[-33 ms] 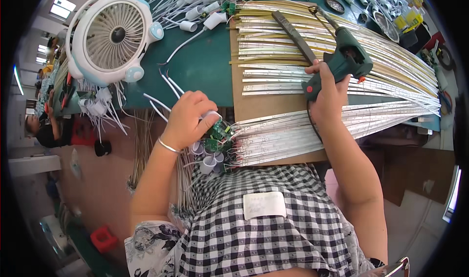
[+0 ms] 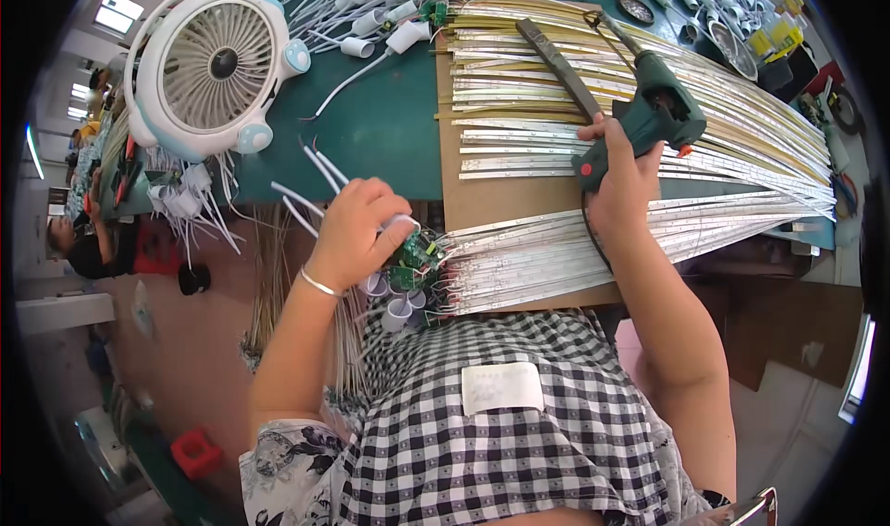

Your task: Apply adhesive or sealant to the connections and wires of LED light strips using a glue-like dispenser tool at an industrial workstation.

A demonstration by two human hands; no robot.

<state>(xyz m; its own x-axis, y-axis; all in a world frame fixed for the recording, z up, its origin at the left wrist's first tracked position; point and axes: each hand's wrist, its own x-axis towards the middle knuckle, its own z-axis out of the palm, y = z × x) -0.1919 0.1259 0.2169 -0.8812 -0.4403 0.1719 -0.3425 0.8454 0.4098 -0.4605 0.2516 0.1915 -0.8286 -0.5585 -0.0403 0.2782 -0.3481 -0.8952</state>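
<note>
My left hand [image 2: 359, 232] is closed on a white plastic housing [image 2: 400, 218] with a green circuit board [image 2: 422, 248] at its end. White cables [image 2: 295, 199] stick out beyond its fingers. More boards and white cups [image 2: 397, 315] hang just below, beside the ends of the LED strips [image 2: 528, 262]. My right hand [image 2: 623, 174] grips the handle of a green soldering gun [image 2: 663, 100], whose metal tip points up and to the left over the strips. By its fingertips lies the lower end of a flat dark metal bar [image 2: 559, 70]; whether they touch it I cannot tell.
A white and blue fan [image 2: 222, 67] stands at the left of the green table [image 2: 380, 137]. White housings with cables [image 2: 399, 7] are heaped at the back. Brown board [image 2: 487, 202] lies under the strips. A red stool [image 2: 197, 454] and another person [image 2: 88, 248] are at the left.
</note>
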